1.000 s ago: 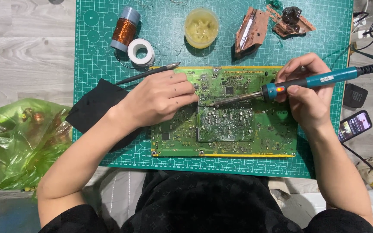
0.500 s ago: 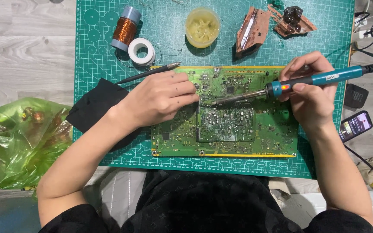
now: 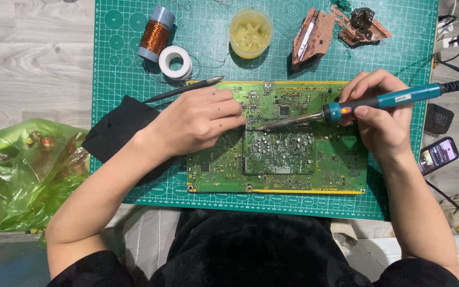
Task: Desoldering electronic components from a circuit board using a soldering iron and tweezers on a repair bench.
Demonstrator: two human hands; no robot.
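With the right hand clamped on the soldering iron, its tip at 9 o'clock could burn the left hand, resting flat and holding nothing on the circuit board.

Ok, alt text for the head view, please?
Right hand holds a teal soldering iron, tip on a green circuit board; left hand rests on the board. Both lie on a green cutting mat with a copper wire spool.
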